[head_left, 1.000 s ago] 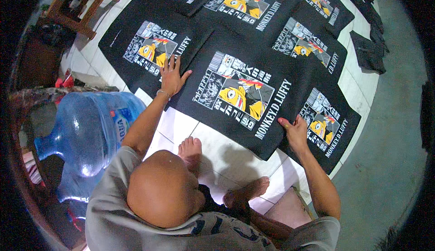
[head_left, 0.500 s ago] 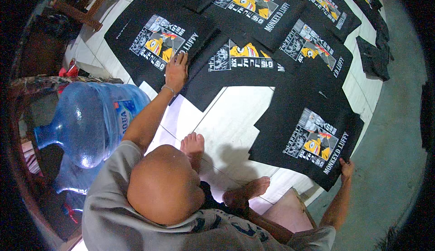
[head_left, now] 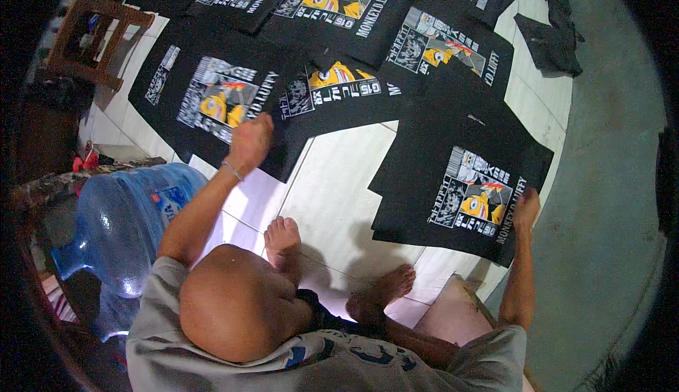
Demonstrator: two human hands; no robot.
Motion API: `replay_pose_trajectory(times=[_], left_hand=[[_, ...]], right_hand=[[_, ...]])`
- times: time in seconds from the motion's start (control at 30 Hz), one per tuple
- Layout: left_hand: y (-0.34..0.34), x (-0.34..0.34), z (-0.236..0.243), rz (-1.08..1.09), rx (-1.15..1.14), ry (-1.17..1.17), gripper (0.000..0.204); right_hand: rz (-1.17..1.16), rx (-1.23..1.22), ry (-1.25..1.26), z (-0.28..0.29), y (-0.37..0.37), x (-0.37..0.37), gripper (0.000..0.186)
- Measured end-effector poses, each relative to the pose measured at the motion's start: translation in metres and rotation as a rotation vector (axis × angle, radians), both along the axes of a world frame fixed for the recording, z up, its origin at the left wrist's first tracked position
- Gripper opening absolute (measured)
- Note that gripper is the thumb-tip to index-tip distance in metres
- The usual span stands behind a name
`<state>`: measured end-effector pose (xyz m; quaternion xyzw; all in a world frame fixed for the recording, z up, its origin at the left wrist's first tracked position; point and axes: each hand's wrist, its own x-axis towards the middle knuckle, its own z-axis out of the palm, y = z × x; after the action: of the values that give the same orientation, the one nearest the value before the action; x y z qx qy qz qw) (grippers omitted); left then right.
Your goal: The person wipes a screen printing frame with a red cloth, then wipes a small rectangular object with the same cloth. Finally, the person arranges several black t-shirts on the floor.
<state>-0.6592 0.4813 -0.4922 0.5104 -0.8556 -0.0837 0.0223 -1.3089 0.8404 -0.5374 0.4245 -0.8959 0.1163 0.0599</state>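
Note:
Black cloth panels with white, grey and yellow cartoon prints lie spread out in front of me. My left hand (head_left: 251, 141), fingers curled in, grips the left printed cloth panel (head_left: 279, 155) beside its print, which looks slightly blurred. At the right, my right hand (head_left: 525, 209) pinches the edge of another printed cloth panel (head_left: 407, 205) next to its white lettering. Between these two, a partly covered panel (head_left: 343, 102) shows only part of its print. My fingertips are partly hidden on both sides.
A large blue water bottle (head_left: 117, 229) lies at the left near my raised knee (head_left: 237, 300). Beyond it stands a brown wooden stool (head_left: 88, 42). Crumpled black cloth (head_left: 548, 45) rests on the pale tiles (head_left: 332, 180) at the far right, by the grey floor (head_left: 601, 180).
My left hand has gone from lying flat on the print to curled fingers, and the left panel has shifted. My right hand has moved farther up its panel's edge. The view has shifted too.

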Motion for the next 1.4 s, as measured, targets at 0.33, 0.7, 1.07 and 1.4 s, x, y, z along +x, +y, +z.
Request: replay_pose_trajectory(times=[0.33, 0.7, 1.07, 1.4], left_hand=[[0.148, -0.167, 0.034, -0.678, 0.790, 0.847, 0.036], [0.013, -0.065, -0.051, -0.296, -0.032, 0.117, 0.065], [-0.003, -0.108, -0.086, -0.564, -0.241, -0.248, 0.041], [0.050, -0.031, -0.002, -0.107, 0.136, 0.288, 0.029]], right_hand=[[0.115, 0.221, -1.130, 0.033, -0.157, 0.232, 0.040], [-0.173, 0.183, -0.785, -0.047, 0.104, -0.160, 0.019], [0.022, -0.025, -0.137, 0.018, -0.035, -0.047, 0.031], [-0.152, -0.055, -2.276, 0.014, -0.181, 0.283, 0.087]])
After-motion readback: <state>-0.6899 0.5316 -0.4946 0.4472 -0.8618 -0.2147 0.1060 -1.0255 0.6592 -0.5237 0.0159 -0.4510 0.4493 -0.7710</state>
